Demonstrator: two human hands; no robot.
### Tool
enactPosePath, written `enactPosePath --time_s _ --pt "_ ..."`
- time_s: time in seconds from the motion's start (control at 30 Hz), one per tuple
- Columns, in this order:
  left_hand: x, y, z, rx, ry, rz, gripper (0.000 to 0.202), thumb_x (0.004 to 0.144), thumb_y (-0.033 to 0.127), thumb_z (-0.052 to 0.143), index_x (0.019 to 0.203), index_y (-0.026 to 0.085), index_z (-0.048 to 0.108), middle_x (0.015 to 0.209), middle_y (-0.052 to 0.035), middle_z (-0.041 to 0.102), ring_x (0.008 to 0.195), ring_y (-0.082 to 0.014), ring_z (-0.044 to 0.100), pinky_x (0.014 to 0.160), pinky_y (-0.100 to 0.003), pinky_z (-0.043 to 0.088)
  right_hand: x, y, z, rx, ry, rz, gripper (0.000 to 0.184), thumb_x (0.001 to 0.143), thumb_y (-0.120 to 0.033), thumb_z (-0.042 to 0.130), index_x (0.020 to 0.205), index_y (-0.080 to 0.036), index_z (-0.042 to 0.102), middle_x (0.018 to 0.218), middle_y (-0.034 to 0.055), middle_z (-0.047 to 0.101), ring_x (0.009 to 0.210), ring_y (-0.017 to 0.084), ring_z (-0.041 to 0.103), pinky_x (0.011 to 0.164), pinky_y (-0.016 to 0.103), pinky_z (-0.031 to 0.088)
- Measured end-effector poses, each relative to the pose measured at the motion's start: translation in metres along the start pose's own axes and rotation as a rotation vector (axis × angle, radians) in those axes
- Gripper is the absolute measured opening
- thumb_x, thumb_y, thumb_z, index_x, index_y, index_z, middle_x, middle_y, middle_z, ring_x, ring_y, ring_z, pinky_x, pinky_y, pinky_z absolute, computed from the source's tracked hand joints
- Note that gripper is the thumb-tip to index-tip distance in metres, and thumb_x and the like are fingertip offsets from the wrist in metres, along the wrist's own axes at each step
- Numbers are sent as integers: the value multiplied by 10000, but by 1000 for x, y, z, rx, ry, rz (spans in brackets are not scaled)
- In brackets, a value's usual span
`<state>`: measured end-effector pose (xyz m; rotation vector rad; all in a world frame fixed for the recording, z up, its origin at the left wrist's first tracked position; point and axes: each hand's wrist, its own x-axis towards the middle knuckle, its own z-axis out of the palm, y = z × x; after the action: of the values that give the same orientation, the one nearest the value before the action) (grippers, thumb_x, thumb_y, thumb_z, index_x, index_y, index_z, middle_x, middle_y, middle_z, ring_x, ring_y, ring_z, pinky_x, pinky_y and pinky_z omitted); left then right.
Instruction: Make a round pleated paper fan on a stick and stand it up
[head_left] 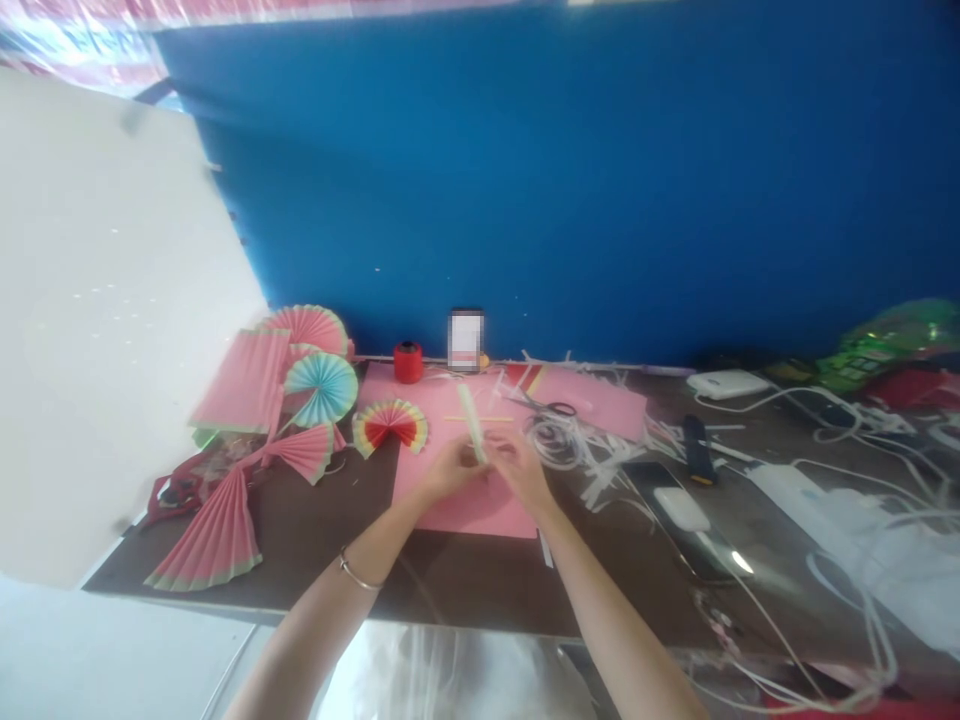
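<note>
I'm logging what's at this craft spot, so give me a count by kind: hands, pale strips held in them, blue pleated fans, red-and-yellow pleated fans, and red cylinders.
Hands: 2 (left hand, right hand)
Held pale strip: 1
Blue pleated fan: 1
Red-and-yellow pleated fan: 1
Red cylinder: 1
Total: 6

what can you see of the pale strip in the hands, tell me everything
The pale strip is long, narrow and whitish with a faint green tint; it looks like paper, perhaps folded, though blur hides detail. It slants over the pink sheet, its far end leaning slightly left. The left grip and right grip meet at its near end, which they partly hide.
</note>
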<state>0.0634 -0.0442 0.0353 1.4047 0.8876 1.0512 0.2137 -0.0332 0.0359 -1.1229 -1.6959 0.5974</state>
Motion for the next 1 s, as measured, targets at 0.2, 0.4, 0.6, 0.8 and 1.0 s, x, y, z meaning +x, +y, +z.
enactPosePath --time_s 0.2,0.4,0.6,0.8,1.0 --pt "2 -4 -3 120 -6 -16 176 699 236 667 808 102 635 777 -95 671 709 -166 627 658 -273 478 1 1 2 217 71 251 317 708 -468 605 732 -151 610 667 45 635 617 171 591 586 303 480" --pt "4 -7 -5 64 53 -59 159 693 249 662 771 110 656 714 -81 679 643 -153 629 638 -269 478 -5 -3 3 159 133 148 318 730 -400 607 953 -177 568 848 62 649 673 165 620 582 288 497" --pt "5 -11 -7 -70 37 -36 297 662 369 705 787 105 650 720 -86 687 643 -165 638 652 -282 483 -6 -2 1 -69 94 -128 132 790 -296 556 767 -202 646 845 70 657 845 205 616 770 365 504" --pt "6 -11 -12 -71 14 -7 357 666 441 692 768 101 655 673 -68 667 606 -144 612 620 -263 473 -6 6 2 -111 99 -216 132 809 -269 557 851 -220 672 946 77 651 929 214 602 821 391 498" --pt "6 -11 -9 0 93 19 352 692 443 670 800 109 656 735 -90 680 657 -157 624 632 -271 476 -8 3 -1 -240 36 -271 156 830 -225 517 829 -214 673 869 62 665 842 204 617 783 371 502"
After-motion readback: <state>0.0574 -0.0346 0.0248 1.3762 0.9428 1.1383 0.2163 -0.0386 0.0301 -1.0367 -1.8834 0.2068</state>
